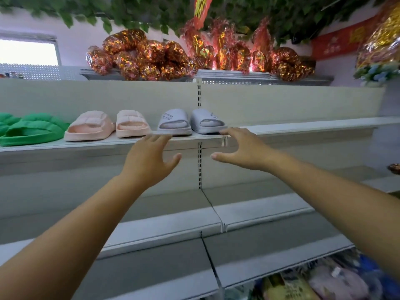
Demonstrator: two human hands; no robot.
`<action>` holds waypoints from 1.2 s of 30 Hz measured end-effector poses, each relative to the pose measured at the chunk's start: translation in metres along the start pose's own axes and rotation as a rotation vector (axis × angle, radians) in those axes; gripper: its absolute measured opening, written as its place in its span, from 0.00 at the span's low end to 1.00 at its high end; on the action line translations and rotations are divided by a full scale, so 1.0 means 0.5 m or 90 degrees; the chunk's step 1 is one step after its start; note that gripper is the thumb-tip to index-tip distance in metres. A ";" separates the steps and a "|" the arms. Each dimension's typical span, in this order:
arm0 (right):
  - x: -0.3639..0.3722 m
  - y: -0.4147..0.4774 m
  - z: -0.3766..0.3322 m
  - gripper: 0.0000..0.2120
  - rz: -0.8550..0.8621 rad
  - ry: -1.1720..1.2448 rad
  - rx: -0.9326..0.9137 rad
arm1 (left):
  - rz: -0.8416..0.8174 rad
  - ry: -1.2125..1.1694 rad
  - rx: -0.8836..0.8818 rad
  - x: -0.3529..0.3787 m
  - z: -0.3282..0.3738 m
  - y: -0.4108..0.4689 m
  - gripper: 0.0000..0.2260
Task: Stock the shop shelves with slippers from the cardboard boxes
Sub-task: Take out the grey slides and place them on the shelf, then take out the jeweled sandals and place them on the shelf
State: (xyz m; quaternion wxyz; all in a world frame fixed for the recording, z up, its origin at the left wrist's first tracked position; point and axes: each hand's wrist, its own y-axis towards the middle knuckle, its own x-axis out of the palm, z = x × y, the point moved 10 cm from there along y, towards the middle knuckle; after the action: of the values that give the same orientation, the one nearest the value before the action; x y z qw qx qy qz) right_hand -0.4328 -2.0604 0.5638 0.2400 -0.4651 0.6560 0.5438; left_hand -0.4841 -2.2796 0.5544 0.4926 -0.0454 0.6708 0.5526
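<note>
A pair of pale lilac-grey slippers (190, 122) stands on the upper white shelf (303, 126), toes toward me. Left of it sit a pink pair (108, 125) and a green pair (28, 131). My left hand (149, 156) is raised just below the shelf's front edge, fingers spread and holding nothing. My right hand (240, 149) is level with it, fingertips at the shelf edge by the right lilac slipper, thumb stretched out, also holding nothing. No cardboard box is in view.
The shelf to the right of the lilac pair is bare, as are two lower shelves (259, 213). Shiny red-gold wrapped bundles (151, 57) fill the top shelf under green leaves. Packaged goods (324, 280) lie below at the bottom right.
</note>
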 end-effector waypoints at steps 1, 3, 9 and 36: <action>0.007 -0.027 -0.010 0.39 -0.013 -0.019 -0.008 | -0.029 0.015 0.005 0.003 -0.006 -0.025 0.30; 0.029 -0.076 -0.025 0.42 -0.038 -0.071 -0.027 | -0.080 0.029 0.016 0.010 -0.012 -0.077 0.33; 0.139 -0.207 -0.067 0.46 -0.082 -0.085 -0.046 | -0.153 0.021 0.030 0.039 -0.018 -0.247 0.35; 0.826 -0.821 -0.386 0.47 -0.588 0.087 -0.210 | -0.435 0.082 -0.478 -0.023 -0.193 -1.280 0.37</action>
State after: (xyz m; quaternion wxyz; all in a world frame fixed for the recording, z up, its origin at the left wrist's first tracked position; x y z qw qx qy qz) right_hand -0.2253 -2.3756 0.0802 0.3355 -0.7737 0.3010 0.4453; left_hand -0.1498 -2.6075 0.1072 0.5523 -0.4697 0.4023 0.5590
